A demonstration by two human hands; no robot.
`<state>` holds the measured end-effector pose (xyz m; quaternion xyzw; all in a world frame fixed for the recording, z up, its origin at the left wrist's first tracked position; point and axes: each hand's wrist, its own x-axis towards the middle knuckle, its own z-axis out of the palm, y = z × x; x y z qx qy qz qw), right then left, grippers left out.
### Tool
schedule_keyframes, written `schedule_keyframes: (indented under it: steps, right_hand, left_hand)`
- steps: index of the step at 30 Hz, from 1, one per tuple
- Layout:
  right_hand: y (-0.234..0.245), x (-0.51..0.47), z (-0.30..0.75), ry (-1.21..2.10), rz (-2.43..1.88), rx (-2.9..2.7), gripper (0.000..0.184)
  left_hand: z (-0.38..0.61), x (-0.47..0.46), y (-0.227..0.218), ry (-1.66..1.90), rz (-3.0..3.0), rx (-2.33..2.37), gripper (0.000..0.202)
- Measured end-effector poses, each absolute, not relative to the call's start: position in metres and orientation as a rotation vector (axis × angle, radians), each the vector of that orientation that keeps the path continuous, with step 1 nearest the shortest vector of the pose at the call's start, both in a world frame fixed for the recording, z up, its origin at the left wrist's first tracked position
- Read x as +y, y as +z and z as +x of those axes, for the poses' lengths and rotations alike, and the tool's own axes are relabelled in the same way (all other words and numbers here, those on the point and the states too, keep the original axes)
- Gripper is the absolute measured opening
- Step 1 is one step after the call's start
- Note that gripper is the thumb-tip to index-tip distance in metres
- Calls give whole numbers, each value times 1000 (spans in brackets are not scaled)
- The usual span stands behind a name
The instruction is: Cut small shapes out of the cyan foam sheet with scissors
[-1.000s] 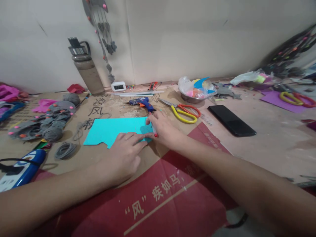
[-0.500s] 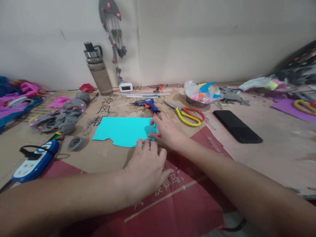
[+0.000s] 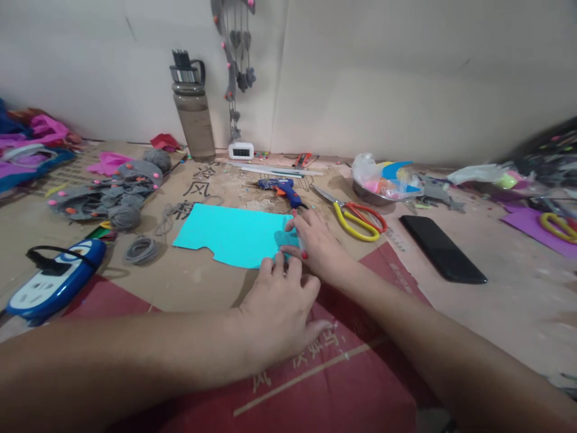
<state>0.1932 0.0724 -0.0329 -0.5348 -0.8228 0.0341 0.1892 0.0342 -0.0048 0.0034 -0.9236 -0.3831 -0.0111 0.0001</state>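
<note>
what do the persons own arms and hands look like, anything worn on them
The left forearm and right forearm are bare, with no sleeve, watch or bracelet in view. Neither the left hand nor the right hand wears a glove; one left finger seems to carry a thin ring.

My left hand (image 3: 282, 307) and right hand (image 3: 318, 243) make two. I count one blue sheet (image 3: 229, 234), one pen (image 3: 302, 243) and one glue gun (image 3: 282, 188). One pair of scissors (image 3: 339, 204) near the middle and a second pair (image 3: 544, 224) far right make two. I see one phone (image 3: 442, 248) right, one power strip (image 3: 56, 279) left, and one bottle (image 3: 196, 123), one clock (image 3: 241, 150) and one bowl (image 3: 367, 193) far.
</note>
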Motion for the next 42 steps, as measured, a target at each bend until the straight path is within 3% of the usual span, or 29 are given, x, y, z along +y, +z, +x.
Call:
schedule_keyframes:
  steps: [5,11,16,20,42]
  right_hand:
    - [-12,66,193,98,-1344,-2148,19]
    - [24,60,181,464,-1171,-1929,25]
    - [15,67,174,695,-1170,-1952,20]
    - [-1,71,173,794,-1196,-1886,27]
    - [-13,66,181,629,-1300,-2054,29]
  left_hand:
    - [36,-4,1,-15,-2933,-1209,58]
    - [38,-5,-4,-31,-2917,-1185,69]
    - [36,-5,-8,-124,-2908,-1153,70]
    - [35,-5,-10,-189,-2924,-1117,63]
    - [36,-5,-4,-127,-2972,-1187,55]
